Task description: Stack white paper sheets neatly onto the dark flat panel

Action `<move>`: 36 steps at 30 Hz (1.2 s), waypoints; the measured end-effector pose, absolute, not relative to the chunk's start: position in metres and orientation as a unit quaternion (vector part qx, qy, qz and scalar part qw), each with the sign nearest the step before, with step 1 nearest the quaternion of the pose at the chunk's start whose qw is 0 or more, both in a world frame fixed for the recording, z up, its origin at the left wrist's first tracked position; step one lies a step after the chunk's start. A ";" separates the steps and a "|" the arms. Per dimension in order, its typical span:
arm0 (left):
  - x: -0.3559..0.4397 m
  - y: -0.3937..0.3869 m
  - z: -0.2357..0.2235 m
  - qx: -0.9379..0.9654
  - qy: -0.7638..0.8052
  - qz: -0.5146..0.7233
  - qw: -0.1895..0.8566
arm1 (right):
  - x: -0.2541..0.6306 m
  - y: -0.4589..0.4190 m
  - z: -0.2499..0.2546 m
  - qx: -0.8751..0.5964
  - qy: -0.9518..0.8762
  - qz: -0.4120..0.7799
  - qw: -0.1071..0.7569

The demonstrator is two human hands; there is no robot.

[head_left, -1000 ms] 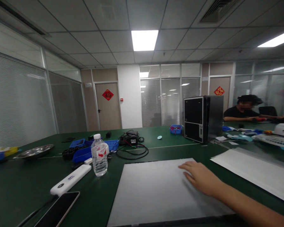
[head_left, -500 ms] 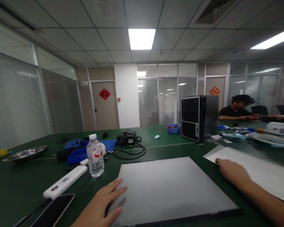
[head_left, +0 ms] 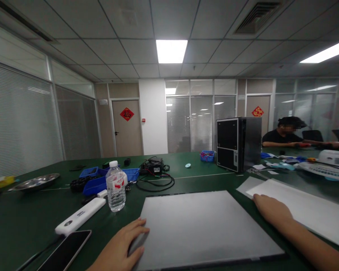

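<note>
A flat panel with a pale grey face and a dark edge (head_left: 206,229) lies in front of me on the green table. My left hand (head_left: 124,242) rests over its left edge, fingers apart, thumb on the face. To the right of the panel, my right hand (head_left: 272,207) is closed on the near left edge of a large white sheet (head_left: 307,205); its fingertips are partly hidden. Another whitish sheet (head_left: 247,185) shows from under that sheet's far left corner.
Left of the panel are a water bottle (head_left: 116,188), a white power strip (head_left: 80,216) and a phone (head_left: 66,250). Farther back are blue bins (head_left: 94,184), a black adapter with cables (head_left: 154,167) and a computer case (head_left: 237,145). Another person (head_left: 285,133) sits at the far right.
My right hand has moved a little left with the white sheet's edge, and the sheet beneath now shows separately at the corner. My left hand stays at the panel's edge, its fingers slightly more bent.
</note>
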State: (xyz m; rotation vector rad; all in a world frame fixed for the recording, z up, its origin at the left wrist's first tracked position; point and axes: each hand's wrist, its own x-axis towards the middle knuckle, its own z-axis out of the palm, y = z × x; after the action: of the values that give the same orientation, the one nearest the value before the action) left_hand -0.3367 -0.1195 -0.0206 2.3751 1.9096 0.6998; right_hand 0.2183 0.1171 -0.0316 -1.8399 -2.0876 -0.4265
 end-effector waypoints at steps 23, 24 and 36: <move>-0.322 -0.126 -0.001 0.764 0.619 0.182 0.023 | 0.064 -0.001 0.005 -0.354 -0.911 -0.059 0.204; -0.322 -0.126 -0.001 0.763 0.619 0.184 0.023 | 0.069 0.004 0.005 -0.377 -0.901 -0.080 0.197; -0.323 -0.126 -0.001 0.778 0.601 0.181 0.028 | 0.079 0.005 0.008 -0.302 -0.929 0.065 0.205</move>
State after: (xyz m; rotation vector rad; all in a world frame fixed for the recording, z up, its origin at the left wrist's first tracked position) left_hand -0.3230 -0.1263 -0.0010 2.4015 1.8551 0.5576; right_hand 0.0794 0.0054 0.0080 -0.8420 -2.5892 0.1800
